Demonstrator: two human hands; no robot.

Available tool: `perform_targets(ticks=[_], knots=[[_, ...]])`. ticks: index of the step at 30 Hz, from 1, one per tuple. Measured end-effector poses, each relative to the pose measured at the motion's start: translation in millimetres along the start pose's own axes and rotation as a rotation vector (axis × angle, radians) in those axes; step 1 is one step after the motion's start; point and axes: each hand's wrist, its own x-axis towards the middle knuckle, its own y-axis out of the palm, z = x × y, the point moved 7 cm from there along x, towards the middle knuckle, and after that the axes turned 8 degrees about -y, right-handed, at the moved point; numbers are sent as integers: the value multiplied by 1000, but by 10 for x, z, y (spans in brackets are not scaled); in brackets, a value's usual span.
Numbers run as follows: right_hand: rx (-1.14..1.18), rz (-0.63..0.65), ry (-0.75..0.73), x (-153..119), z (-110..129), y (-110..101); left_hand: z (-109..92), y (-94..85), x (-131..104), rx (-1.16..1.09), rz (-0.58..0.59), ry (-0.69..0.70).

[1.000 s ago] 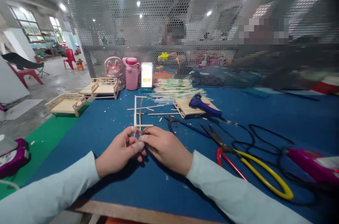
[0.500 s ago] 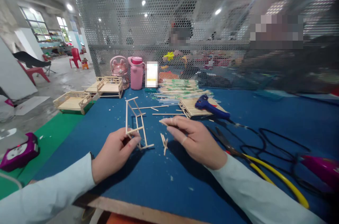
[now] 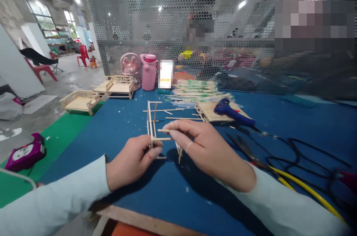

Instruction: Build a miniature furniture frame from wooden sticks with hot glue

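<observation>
My left hand (image 3: 135, 159), pinched closed, holds the wooden frame (image 3: 150, 120), now steeper; my right hand (image 3: 209, 148) pinches a short stick (image 3: 163, 130), now nearer.

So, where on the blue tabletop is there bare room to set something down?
Between the left hand, the right hand and the near wooden edge, bar small flecks; also behind the black cable, right of the glue gun. Crowded: centre, with the frame and loose sticks; back, with stick bundles; right, under shears and cable.
</observation>
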Motion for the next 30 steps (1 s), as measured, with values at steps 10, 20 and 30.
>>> perform_targets(ticks=[10,20,30], knots=[[59,41,-36,-23,52,128,109,-72,-28,-299,-148,-178],[-125,-305,183,-215,-685,-537,-148,19,-20,-190,-172,176],[-690,211,74,-75,-1198,-140,-186,37,30,-172,-270,272]])
